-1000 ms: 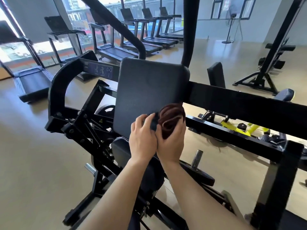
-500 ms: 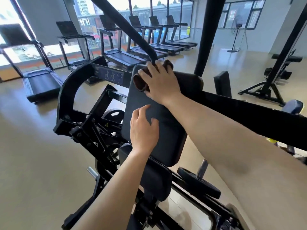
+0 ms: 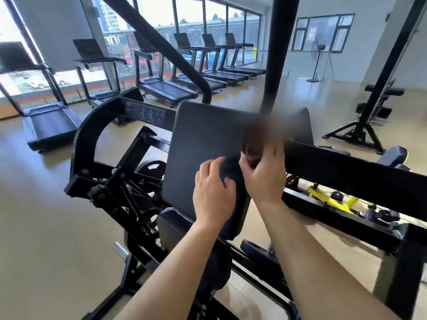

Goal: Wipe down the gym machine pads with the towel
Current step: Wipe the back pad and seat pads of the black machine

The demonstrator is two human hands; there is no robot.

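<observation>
- Gym floor of pale tan spreads across a wide room, with tall windows along the far wall.
- Treadmills stand in a row before the glass, facing it.
- Black machine frame fills the foreground, its thick beam running off to the right and a curved bar rising up and to the left.
- Back pad, dark and squarish, sits upright and a little tilted at the middle of the frame.
- Seat pad lies just below it, partly hidden by the left forearm.
- Weight plate shows to the left of the back pad, behind the struts.
- Yellow part lies low under the beam on the right.
- Left hand rests on the lower right of the back pad, fingers curled loosely against the surface; it grips nothing that can be made out.
- Right hand is closed around the towel, at the pad's right edge.
- Towel, brown and bunched, is blurred; it pokes up from the right hand against the upper right of the back pad.
</observation>
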